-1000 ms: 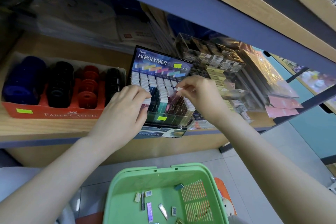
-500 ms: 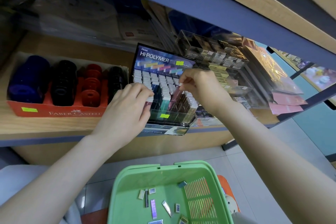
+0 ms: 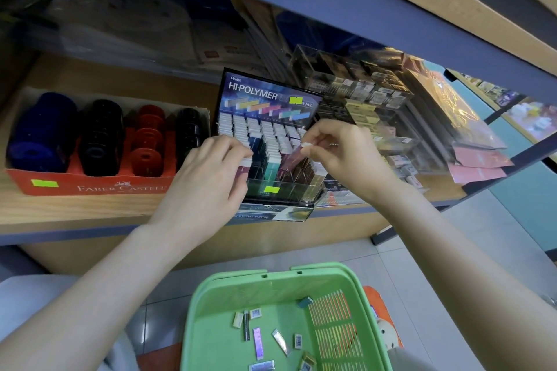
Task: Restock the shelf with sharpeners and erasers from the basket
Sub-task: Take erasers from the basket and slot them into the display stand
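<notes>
A black Hi-Polymer eraser display (image 3: 272,99) stands on the wooden shelf (image 3: 75,211), packed with rows of sleeved erasers. My right hand (image 3: 340,156) pinches a maroon eraser (image 3: 294,155) by its white tip, tilted over the display's right rows. My left hand (image 3: 208,181) holds a dark red eraser (image 3: 243,170) at the display's left front corner. Below, the green basket (image 3: 211,304) holds several loose erasers (image 3: 257,342).
An orange Faber-Castell tray (image 3: 90,187) with blue, black and red sharpeners sits left of the display. Clear compartment boxes (image 3: 361,90) of small items stand to the right, with pink packets (image 3: 476,166) beyond. An upper shelf beam (image 3: 361,9) hangs overhead.
My right hand has lifted slightly and tilted the maroon eraser over the right rows. My left hand has stayed at the display's left front corner.
</notes>
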`<action>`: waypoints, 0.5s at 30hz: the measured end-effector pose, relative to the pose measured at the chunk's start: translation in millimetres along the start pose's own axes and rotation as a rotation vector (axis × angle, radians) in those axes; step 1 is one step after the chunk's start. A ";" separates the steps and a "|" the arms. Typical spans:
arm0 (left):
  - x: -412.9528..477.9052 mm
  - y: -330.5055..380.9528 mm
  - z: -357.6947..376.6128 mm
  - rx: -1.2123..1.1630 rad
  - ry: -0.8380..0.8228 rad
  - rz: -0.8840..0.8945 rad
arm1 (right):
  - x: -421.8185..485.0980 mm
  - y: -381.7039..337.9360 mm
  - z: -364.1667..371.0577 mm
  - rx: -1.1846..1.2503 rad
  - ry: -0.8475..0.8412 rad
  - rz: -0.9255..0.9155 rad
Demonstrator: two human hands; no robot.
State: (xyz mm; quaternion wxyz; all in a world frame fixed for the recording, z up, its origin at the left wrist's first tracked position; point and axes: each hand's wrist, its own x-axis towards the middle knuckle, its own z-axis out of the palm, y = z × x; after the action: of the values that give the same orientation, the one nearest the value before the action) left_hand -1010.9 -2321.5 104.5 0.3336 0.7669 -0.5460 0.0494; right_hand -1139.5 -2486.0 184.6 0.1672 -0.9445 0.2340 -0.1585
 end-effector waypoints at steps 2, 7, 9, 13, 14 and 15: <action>0.4 0.4 0.6 0.006 0.007 0.003 | -0.1 0.4 4.2 -0.039 -0.039 0.000; 0.6 0.0 1.6 0.014 0.019 0.012 | 3.0 4.4 26.3 -0.070 -0.094 -0.030; 0.6 -0.2 1.8 0.015 0.017 0.017 | 3.8 4.7 31.8 -0.098 -0.081 -0.044; 0.7 -1.8 1.5 0.014 0.018 0.035 | 3.7 3.3 32.2 -0.253 -0.018 -0.071; 0.1 -2.1 1.4 0.010 0.018 0.036 | 3.0 3.5 32.5 -0.294 -0.008 -0.090; -0.6 -2.3 1.3 0.002 0.022 0.032 | 1.9 3.3 33.0 -0.331 0.015 -0.117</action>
State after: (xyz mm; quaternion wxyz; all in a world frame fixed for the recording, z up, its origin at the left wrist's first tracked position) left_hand -1009.5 -2321.4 102.2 0.3378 0.7578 -0.5546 0.0638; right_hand -1126.8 -2481.8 154.3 -0.0021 -0.9700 0.2026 -0.1343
